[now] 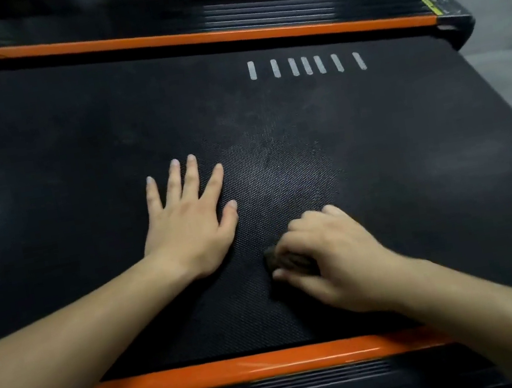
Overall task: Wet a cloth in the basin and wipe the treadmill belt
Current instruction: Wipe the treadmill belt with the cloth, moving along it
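Step in hand: you were at the wiping stage; the basin was out of frame.
Left hand [190, 219]: you held it flat and spread wide on the treadmill belt [73, 149], centre frame, gripping nothing.
Right hand [328, 259]: you closed it on a small dark cloth [280, 258], lower centre, pressed to the belt.
Residue: a dull grey patch [279, 156] lay just above the cloth.
Next move: likely 1 firm stroke upward through that patch, toward the 7 white marks [306, 65].
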The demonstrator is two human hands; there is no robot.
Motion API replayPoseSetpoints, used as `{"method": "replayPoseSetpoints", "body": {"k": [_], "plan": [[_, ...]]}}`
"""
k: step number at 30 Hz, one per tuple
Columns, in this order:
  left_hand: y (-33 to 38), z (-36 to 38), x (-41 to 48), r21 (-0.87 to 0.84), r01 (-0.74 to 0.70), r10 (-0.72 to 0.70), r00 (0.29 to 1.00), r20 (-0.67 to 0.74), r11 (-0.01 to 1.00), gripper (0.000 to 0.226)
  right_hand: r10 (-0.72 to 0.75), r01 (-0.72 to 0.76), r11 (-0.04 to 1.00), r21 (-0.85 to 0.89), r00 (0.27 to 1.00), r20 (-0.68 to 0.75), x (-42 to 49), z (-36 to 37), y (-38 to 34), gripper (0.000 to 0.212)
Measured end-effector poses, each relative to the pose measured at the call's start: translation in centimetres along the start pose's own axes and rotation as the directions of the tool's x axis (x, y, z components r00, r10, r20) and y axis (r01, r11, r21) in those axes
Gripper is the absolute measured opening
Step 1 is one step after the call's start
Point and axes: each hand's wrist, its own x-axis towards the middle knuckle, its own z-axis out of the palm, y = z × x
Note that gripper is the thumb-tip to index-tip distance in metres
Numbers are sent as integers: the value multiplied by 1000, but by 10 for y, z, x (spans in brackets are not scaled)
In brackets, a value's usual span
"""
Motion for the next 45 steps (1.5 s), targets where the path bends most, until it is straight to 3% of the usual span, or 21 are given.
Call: {"method": "replayPoseSetpoints", "body": {"k": [2,7,13,16,19,25,28,31,33,38,40,43,45], "plan": [[1,-2,0,-5,11,-11,1000,12,1000,69,-35,35,999,-41,999,7,4,-6,17,28],[2,-4,-1,-18,8,-8,1000,29,1000,67,122,-139,988,-73,972,-200,14,-3,36,35],[3,-5,-3,-9,24,-23,999,28,1000,68,-116,111,992,57,991,74,-29,-11,14,27],[5,-7,-2,-2,26,-26,999,33,1000,67,-136,136,990,-25,991,8,-33,-14,33,29],[4,-10,0,-15,27,-26,998,59,1000,67,6,-8,1000,-12,992,-125,-23,-18,45,35],[20,-16,2,-33,9,-8,1000,22,999,61,-146,142,988,58,987,66,-59,-15,25,30],[46,-16,8,-86,-25,26,1000,11,996,59,-194,193,981,-25,981,-4,-53,-19,49,24],[59,-4,9,-107,31,-26,999,48,994,60,-18,2,996,-88,984,-178,-38,-32,87,30],[60,2,8,-74,33,-32,999,26,997,62,83,-98,993,-58,972,-219,-39,-30,93,33],[60,4,8,-52,27,-27,1000,1,998,62,-97,98,995,26,995,-27,-62,-25,59,29],[60,4,8,-47,25,-25,1000,5,999,62,-128,127,991,-47,991,-40,-53,-29,77,27],[61,3,8,-39,25,-24,1000,15,999,62,94,-124,984,-128,971,-220,-18,-38,119,36],[60,2,8,-40,30,-29,999,26,999,61,289,-331,939,-90,905,-313,-1,-41,130,42]]}}
